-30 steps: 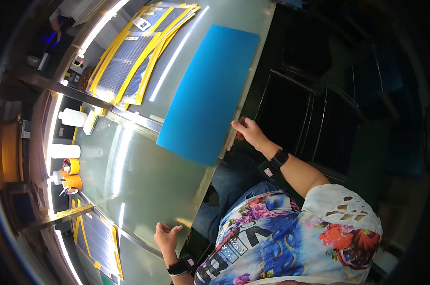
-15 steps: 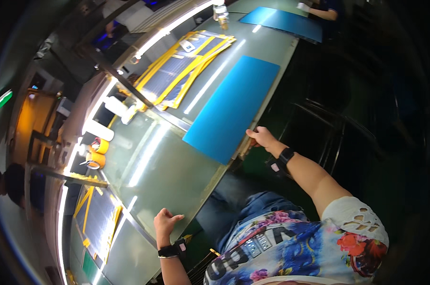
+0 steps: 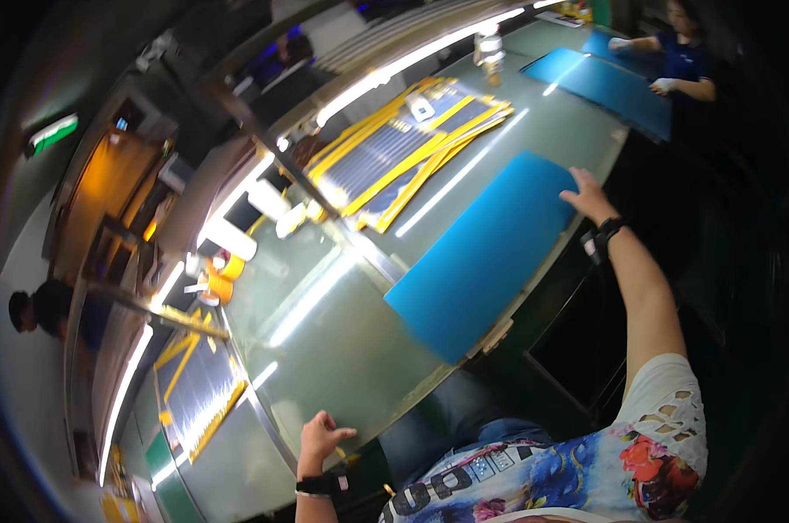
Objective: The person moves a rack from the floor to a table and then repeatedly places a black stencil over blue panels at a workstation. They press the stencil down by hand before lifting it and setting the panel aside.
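Observation:
A long blue sheet point(image 3: 486, 253) lies flat on a glossy green-grey worktable point(image 3: 342, 349). My right hand point(image 3: 589, 197) rests on the sheet's far corner at the table's near edge, fingers spread on it. My left hand point(image 3: 322, 438) sits at the table's near edge further left, fingers curled, with nothing seen in it. Both wrists carry dark bands.
A stack of yellow-framed dark panels point(image 3: 403, 152) lies beyond the blue sheet. White rolls point(image 3: 268, 199) and orange tape rolls point(image 3: 216, 275) sit at the back. Another person point(image 3: 677, 61) handles a second blue sheet point(image 3: 616, 83) at the far right. A person point(image 3: 37, 309) sits left.
The view has swung, so the table now reaches further away. My right hand has slid along the sheet's edge to its far corner. My left hand stays at the table edge.

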`<state>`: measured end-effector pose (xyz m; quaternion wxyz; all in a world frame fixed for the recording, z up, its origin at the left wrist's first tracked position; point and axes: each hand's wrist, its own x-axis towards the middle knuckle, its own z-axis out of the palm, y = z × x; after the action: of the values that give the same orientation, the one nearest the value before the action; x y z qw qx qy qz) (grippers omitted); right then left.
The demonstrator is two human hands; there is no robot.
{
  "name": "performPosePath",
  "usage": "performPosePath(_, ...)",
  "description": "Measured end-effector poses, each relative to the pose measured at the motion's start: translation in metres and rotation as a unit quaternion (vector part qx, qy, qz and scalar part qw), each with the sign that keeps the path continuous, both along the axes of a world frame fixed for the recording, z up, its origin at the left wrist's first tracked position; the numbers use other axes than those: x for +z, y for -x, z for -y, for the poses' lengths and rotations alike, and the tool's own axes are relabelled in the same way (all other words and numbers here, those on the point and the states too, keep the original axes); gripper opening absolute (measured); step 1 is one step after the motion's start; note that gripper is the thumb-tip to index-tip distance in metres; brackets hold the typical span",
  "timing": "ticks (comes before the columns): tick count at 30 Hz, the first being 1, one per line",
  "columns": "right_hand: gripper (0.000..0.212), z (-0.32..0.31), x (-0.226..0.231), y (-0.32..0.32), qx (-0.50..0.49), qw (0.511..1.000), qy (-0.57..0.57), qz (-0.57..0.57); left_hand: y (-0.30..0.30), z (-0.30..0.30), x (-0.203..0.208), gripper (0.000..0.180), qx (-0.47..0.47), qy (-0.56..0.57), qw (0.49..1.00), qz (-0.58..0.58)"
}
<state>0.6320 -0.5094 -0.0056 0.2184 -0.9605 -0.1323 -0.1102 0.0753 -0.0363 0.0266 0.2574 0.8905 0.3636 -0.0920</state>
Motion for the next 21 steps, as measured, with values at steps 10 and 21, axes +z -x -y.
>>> performPosePath(10, 0.072, -0.008, 0.002, 0.001, 0.105, 0.987, 0.116, -0.037, -0.074, 0.065, 0.023, 0.035, 0.215, 0.430, 0.826, 0.294)
performPosePath(21, 0.068, -0.072, 0.007, 0.146, 0.180, 0.983, 0.048, -0.006, -0.049, 0.035, 0.001, 0.026, 0.412, 0.558, 0.664, 0.279)
